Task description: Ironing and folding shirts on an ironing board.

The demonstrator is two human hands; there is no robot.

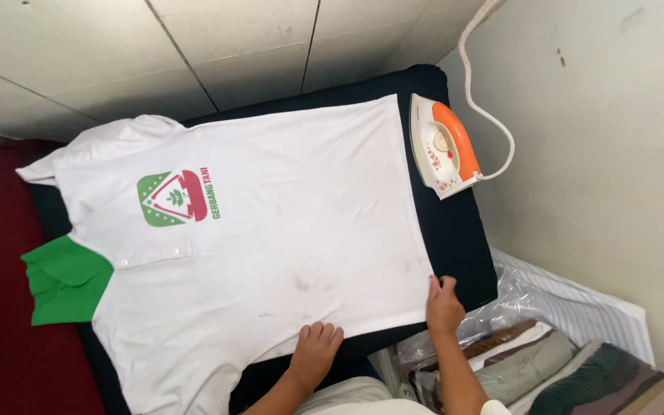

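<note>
A white polo shirt with a green collar and a green and red chest emblem lies spread flat on a black ironing pad. My left hand rests flat on the shirt's near edge, fingers apart. At the shirt's lower corner my right hand pinches the hem against the pad. A white and orange iron lies on the pad's far right end, past the hem, with its white cord running up the wall.
A beige wall stands to the right. Folded clothes in clear plastic are stacked at the lower right beside a white striped cloth. Dark red fabric lies on the left, and pale tiled floor lies beyond the pad.
</note>
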